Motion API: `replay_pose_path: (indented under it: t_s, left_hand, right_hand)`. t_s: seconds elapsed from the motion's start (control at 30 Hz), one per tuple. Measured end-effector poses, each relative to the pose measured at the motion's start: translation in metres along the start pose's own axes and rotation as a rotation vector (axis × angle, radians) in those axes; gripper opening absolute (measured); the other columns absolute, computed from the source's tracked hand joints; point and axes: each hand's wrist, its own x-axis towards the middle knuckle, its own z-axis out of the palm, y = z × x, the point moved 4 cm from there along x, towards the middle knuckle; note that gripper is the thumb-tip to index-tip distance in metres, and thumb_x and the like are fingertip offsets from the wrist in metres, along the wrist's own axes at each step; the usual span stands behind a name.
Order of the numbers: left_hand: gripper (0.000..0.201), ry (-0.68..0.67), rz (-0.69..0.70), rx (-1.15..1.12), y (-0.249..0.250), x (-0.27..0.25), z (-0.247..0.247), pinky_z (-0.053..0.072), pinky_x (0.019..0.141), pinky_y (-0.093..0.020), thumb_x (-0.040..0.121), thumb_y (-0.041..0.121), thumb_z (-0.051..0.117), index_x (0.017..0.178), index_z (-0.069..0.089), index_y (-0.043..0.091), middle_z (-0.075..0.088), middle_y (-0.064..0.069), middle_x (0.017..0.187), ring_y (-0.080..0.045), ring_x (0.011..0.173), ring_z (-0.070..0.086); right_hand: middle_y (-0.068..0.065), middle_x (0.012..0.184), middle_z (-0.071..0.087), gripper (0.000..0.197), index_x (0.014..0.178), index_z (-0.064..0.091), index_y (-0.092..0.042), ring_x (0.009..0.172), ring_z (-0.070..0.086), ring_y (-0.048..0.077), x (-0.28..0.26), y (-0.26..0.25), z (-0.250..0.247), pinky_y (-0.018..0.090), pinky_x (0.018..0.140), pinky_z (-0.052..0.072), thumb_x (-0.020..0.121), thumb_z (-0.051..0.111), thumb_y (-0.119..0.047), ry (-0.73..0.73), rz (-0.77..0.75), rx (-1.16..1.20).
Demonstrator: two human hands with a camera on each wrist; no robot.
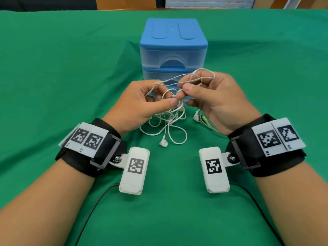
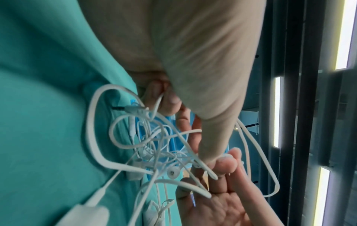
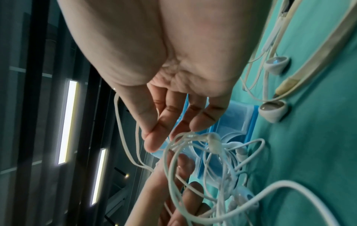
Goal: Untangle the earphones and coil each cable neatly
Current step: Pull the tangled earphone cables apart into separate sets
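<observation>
From the head view, the left hand [image 1: 142, 102] and the right hand [image 1: 211, 96] are raised over the green cloth [image 1: 53, 86], each pinching strands of the white earphone tangle [image 1: 170, 118]; the bulk of it hangs between them down to the cloth, with one earbud [image 1: 163, 143] lying nearest the person. The blue drawer unit [image 1: 173, 50] stands just behind the hands, so room to pull apart is sideways and toward the body, not forward. In the left wrist view, a jack plug [image 2: 123, 108] threads through several loops near the fingers [image 2: 170, 105]; pulling now would likely cinch a knot there. In the right wrist view, the thumb and forefinger seem to nip a strand, though blur makes this uncertain, and a beige cable [image 3: 301, 73] with two earbuds [image 3: 274, 112] lies on the cloth, where dragged loops could snag it.
</observation>
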Motion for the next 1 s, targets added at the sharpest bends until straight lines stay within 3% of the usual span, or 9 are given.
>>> replay_pose_path:
  t_s: [0.07,0.23,0.33,0.4,0.5,0.6,0.8,0.9,1.0]
  left_hand:
    - [0.021,-0.004,0.010,0.048,0.000,-0.001,0.001,0.021,0.050,-0.025,0.083,0.012,0.081,0.086,0.064,0.001,0.050,0.016,0.060,-0.008,0.051,0.026]
    - [0.025,-0.069,0.041,0.017,0.005,-0.001,0.003,0.018,0.047,-0.021,0.081,0.002,0.079,0.086,0.054,0.004,0.061,0.025,0.067,-0.011,0.052,0.019]
    - [0.032,-0.156,0.019,-0.015,0.003,-0.003,0.008,0.032,0.047,-0.042,0.082,0.004,0.081,0.091,0.051,0.006,0.062,0.014,0.074,-0.022,0.056,0.034]
    - [0.033,-0.166,0.005,-0.061,0.002,-0.002,0.011,0.053,0.070,-0.056,0.083,0.000,0.079,0.100,0.051,-0.001,0.067,-0.015,0.094,-0.029,0.078,0.056]
    - [0.028,-0.111,0.011,-0.037,0.001,-0.002,0.011,0.055,0.081,-0.035,0.084,-0.004,0.076,0.106,0.059,0.001,0.065,-0.009,0.093,-0.013,0.085,0.060]
    - [0.017,-0.085,0.020,0.016,-0.001,-0.001,0.009,0.054,0.077,-0.039,0.085,0.001,0.077,0.098,0.067,0.006,0.069,-0.015,0.088,-0.013,0.079,0.061]
    - [0.010,-0.019,-0.001,0.012,-0.008,0.001,0.003,0.046,0.070,-0.035,0.091,0.010,0.073,0.096,0.068,0.002,0.066,-0.024,0.087,-0.018,0.074,0.056]
    - [0.012,0.005,0.000,-0.007,-0.007,0.001,0.003,0.045,0.066,-0.023,0.092,0.007,0.072,0.094,0.065,-0.003,0.067,-0.006,0.078,-0.008,0.069,0.058]
    - [0.011,0.012,0.027,0.001,-0.004,0.001,0.003,0.044,0.065,-0.015,0.093,0.004,0.068,0.096,0.063,-0.006,0.065,-0.003,0.080,-0.002,0.066,0.057]
  right_hand:
    - [0.004,0.076,0.073,0.008,0.094,0.067,-0.006,0.077,0.067,0.018,0.000,-0.002,0.002,0.020,0.067,0.050,0.087,0.062,-0.006,-0.019,-0.022,0.014]
    - [0.007,0.076,0.073,0.008,0.094,0.062,-0.001,0.080,0.069,0.026,-0.002,-0.009,0.006,0.026,0.074,0.054,0.090,0.057,0.003,-0.095,-0.070,0.123]
    - [0.007,0.075,0.072,0.010,0.094,0.061,-0.001,0.081,0.073,0.025,-0.004,-0.012,0.010,0.023,0.067,0.054,0.092,0.055,0.007,-0.100,-0.076,0.154]
    - [0.002,0.079,0.072,0.009,0.092,0.061,-0.002,0.076,0.073,0.017,-0.003,-0.014,0.011,0.020,0.060,0.050,0.092,0.057,0.006,-0.033,-0.110,0.111]
    - [0.003,0.082,0.067,0.008,0.090,0.061,-0.005,0.076,0.071,0.021,0.001,-0.018,0.010,0.021,0.056,0.045,0.092,0.059,0.003,0.087,-0.204,0.035]
    - [0.008,0.073,0.066,0.012,0.089,0.062,-0.008,0.078,0.073,0.029,0.003,-0.020,0.007,0.022,0.058,0.044,0.094,0.057,0.002,0.174,-0.255,0.005]
    - [0.005,0.071,0.061,0.018,0.086,0.062,-0.010,0.066,0.069,0.018,0.003,-0.004,-0.003,0.023,0.060,0.045,0.096,0.055,0.004,0.345,-0.189,0.043]
    - [0.006,0.066,0.057,0.017,0.084,0.063,-0.011,0.058,0.061,0.016,0.006,-0.001,-0.003,0.030,0.061,0.040,0.091,0.057,0.002,0.348,-0.167,0.047]
    - [0.003,0.073,0.062,0.021,0.077,0.066,-0.015,0.056,0.053,0.016,0.005,0.001,-0.004,0.030,0.059,0.039,0.086,0.060,0.004,0.350,-0.142,0.017]
